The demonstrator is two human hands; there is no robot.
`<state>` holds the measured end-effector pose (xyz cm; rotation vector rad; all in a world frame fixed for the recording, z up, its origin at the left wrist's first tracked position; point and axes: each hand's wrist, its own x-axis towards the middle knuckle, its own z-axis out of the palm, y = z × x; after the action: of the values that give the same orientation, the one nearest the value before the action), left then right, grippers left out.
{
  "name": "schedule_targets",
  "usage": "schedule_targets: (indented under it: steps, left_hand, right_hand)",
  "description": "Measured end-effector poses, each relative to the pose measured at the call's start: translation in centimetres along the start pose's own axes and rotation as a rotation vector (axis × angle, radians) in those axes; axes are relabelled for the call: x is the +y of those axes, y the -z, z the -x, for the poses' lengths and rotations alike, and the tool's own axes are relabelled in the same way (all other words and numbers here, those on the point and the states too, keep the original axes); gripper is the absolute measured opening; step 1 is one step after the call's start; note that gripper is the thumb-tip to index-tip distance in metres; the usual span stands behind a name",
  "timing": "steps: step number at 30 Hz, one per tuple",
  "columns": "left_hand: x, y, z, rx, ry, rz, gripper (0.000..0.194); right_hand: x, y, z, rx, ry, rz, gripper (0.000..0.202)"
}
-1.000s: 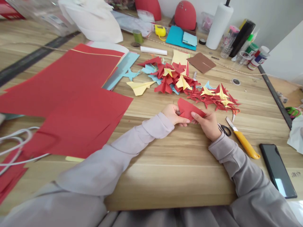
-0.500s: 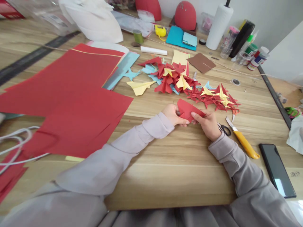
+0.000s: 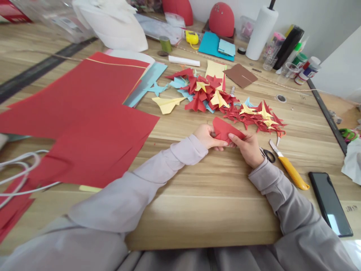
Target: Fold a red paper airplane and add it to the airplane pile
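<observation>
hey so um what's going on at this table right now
A person's left hand and right hand pinch a piece of folded red paper between them. Just beyond lie heaped folded paper shapes in red, yellow and light blue. Large red sheets spread to the left; a yellow-handled knife and smartphone lie to the right.

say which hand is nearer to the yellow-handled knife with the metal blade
Right. The right hand is just left of the yellow-handled knife, not touching it; the left hand is farther left, beyond the right hand.
</observation>
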<state>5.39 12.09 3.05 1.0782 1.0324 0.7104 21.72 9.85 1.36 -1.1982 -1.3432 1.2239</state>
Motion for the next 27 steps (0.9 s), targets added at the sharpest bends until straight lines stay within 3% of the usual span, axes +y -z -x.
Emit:
schedule_targets:
  steps: [6,27]
  left_hand:
    - [-0.28,-0.17,-0.17,0.055,-0.009,0.007,0.019]
    - [-0.05,-0.67,0.15,0.077,-0.012,0.030,0.021]
  right_hand:
    - [-0.29,-0.13,0.03,0.002,0.006,-0.003,0.032]
    - [-0.74,-0.12,0.32,-0.017,0.024,0.033,0.029]
